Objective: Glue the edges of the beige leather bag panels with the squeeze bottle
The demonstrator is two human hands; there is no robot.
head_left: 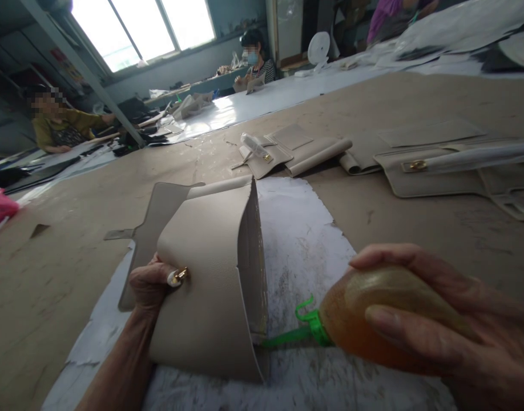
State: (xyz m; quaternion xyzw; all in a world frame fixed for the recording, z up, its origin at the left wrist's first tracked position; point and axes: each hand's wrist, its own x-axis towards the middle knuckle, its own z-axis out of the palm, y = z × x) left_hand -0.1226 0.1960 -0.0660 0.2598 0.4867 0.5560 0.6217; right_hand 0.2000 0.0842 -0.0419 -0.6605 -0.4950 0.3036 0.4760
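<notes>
A beige leather handbag body [206, 274] stands on glue-stained white paper, its open side edge facing right. My left hand [150, 279] grips it from the left, closed by the gold clasp [182, 274]; some of its fingers are hidden behind the leather. In my right hand [433, 319] is a squeeze glue bottle [373, 319] with amber liquid inside, my fingers wrapped round it. Its green nozzle [287, 337] points left, with the tip at the lower corner of the bag's open edge. The bag's flap with a strap [153, 228] spreads out behind it.
White paper [300, 228] covers part of the brown-topped table. Farther back lie more beige bag pieces [296, 151], and others [450, 171] with gold hardware at the right. A pink bag [0, 208] is at the left edge. Several people sit or stand beyond the table, near a white fan [319, 48].
</notes>
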